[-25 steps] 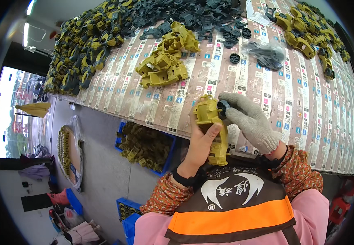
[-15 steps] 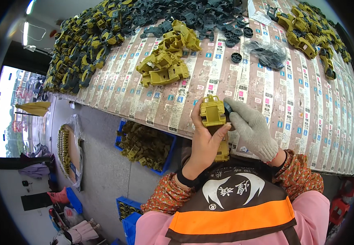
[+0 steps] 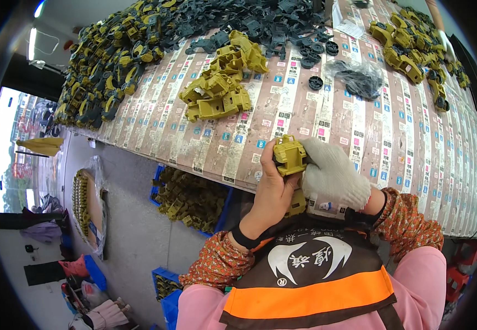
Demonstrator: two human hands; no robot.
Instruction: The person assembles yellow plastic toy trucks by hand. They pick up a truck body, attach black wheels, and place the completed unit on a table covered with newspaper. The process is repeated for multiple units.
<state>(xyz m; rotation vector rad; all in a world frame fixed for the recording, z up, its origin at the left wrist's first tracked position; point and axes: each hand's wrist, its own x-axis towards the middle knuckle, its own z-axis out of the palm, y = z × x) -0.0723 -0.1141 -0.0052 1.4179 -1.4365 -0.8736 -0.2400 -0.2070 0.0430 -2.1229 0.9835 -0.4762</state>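
My bare left hand [image 3: 274, 195] holds a yellow plastic toy vehicle body [image 3: 290, 155] over the table's near edge, thumb below and fingers along its left side. My right hand [image 3: 334, 173], in a pale knitted glove, is closed against the body's right side. Its fingertips are out of sight, and so is whatever they may pinch. Another yellow toy part [image 3: 297, 203] shows partly beneath my hands, near my apron. Farther in on the table, several yellow vehicle bodies [image 3: 219, 104] lie in a loose heap.
Assembled yellow-and-dark toys [image 3: 112, 66] are piled far left, dark parts [image 3: 249, 22] at the back. Black wheels [image 3: 316, 83] lie near a clear bag of dark parts [image 3: 359, 80]. More toys [image 3: 409, 44] sit right, beside another person's arm [image 3: 437, 16]. A blue crate [image 3: 225, 212] stands below.
My right hand has closed in over the body's right side, hiding the dark round part seen there before. The body has tilted slightly. Another person's arm has appeared at the far right.
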